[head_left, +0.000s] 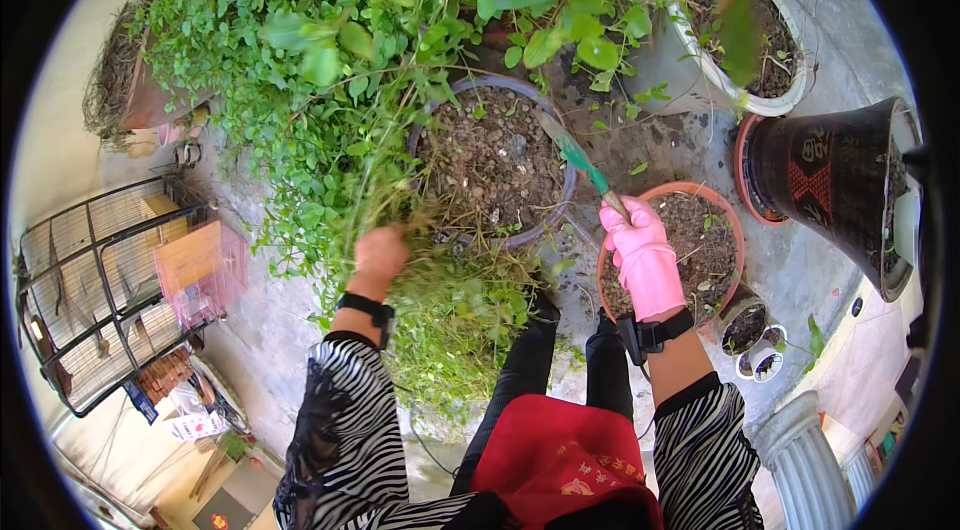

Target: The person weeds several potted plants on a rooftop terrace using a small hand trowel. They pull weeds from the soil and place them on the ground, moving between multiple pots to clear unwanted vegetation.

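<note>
My right hand, in a pink rubber glove, grips the wooden handle of a small hand trowel. The trowel has a green neck and a worn blade, which reaches over the right rim of a round plant pot full of lumpy soil. Blurred by motion, my bare left hand is closed around thin plant stems at the pot's lower left. Pulled greenery lies in a heap beneath that hand, beside my legs.
Dense leafy vines spread over the left and top. An orange-rimmed pot of soil sits under my right wrist. Further right stand a white-rimmed planter and a dark tapered pot. A wire cage is at left, small cups at lower right.
</note>
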`<action>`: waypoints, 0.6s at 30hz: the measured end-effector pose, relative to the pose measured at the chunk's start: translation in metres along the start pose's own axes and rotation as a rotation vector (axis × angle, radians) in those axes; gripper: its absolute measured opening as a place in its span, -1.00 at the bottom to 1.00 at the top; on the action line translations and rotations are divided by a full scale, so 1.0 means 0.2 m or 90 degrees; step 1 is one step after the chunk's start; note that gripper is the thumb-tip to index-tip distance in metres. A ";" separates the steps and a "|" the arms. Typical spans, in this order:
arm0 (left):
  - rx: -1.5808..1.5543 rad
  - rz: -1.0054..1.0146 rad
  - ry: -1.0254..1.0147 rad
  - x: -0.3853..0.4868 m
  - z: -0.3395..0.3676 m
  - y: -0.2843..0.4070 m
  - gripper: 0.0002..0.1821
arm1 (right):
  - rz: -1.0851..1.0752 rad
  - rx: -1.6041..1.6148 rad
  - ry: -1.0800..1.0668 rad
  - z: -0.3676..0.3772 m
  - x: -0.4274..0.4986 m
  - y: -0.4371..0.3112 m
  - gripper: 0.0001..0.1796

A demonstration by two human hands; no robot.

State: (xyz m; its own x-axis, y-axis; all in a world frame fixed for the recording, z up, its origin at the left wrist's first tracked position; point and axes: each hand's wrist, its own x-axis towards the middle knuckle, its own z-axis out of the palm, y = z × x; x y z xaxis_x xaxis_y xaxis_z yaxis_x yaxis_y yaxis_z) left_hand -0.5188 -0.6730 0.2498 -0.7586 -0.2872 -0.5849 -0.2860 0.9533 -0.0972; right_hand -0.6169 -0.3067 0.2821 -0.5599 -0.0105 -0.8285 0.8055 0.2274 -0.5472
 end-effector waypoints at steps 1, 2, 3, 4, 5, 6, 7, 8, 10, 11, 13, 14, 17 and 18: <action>0.020 -0.096 0.004 -0.02 -0.02 -0.06 -0.76 | -0.004 -0.004 0.001 0.00 0.01 0.00 -0.68; 0.015 -0.001 0.108 -0.02 -0.04 -0.09 -0.78 | -0.002 -0.009 0.005 0.01 0.01 0.00 -0.67; 0.017 0.069 0.188 -0.01 -0.05 -0.10 -0.79 | 0.004 -0.017 0.009 0.02 0.01 0.00 -0.67; 0.033 0.095 0.234 0.02 -0.07 -0.10 -0.80 | -0.002 -0.012 0.021 0.03 0.02 0.01 -0.71; 0.050 0.156 0.250 0.06 -0.07 -0.04 -0.79 | -0.009 -0.007 0.036 0.05 0.02 0.02 -0.74; 0.045 0.221 0.248 0.10 -0.06 0.02 -0.80 | -0.014 0.000 0.053 0.06 0.02 0.03 -0.78; 0.071 0.285 0.312 0.15 -0.04 0.11 -0.72 | -0.008 0.000 0.047 0.07 0.02 0.04 -0.77; 0.076 0.283 0.276 0.21 -0.04 0.19 -0.51 | -0.002 -0.001 0.043 0.07 0.02 0.05 -0.77; 0.050 0.147 0.116 0.30 -0.02 0.30 0.02 | -0.003 0.000 0.036 0.08 0.02 0.06 -0.74; 0.002 0.070 0.049 0.32 -0.01 0.34 0.19 | -0.011 0.001 0.031 0.07 0.02 0.07 -0.71; 0.067 -0.011 -0.038 0.33 0.01 0.40 0.36 | -0.009 -0.005 0.020 0.06 0.02 0.08 -0.68; 0.082 -0.026 -0.062 0.33 0.02 0.42 0.37 | -0.003 -0.009 0.014 0.05 0.02 0.09 -0.69; 0.119 -0.080 -0.085 0.33 0.05 0.45 0.11 | -0.001 0.002 -0.005 0.04 0.02 0.09 -0.69; 0.126 -0.090 -0.093 0.34 0.06 0.45 0.01 | 0.001 0.004 -0.002 0.03 0.02 0.09 -0.70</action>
State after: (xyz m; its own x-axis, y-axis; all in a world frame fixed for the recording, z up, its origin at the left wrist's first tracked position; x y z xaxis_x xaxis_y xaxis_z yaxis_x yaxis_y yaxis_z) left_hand -0.5881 -0.6058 0.1919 -0.6232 -0.4153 -0.6627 -0.2523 0.9088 -0.3323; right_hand -0.6035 -0.3095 0.2680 -0.5577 -0.0126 -0.8299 0.8080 0.2208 -0.5463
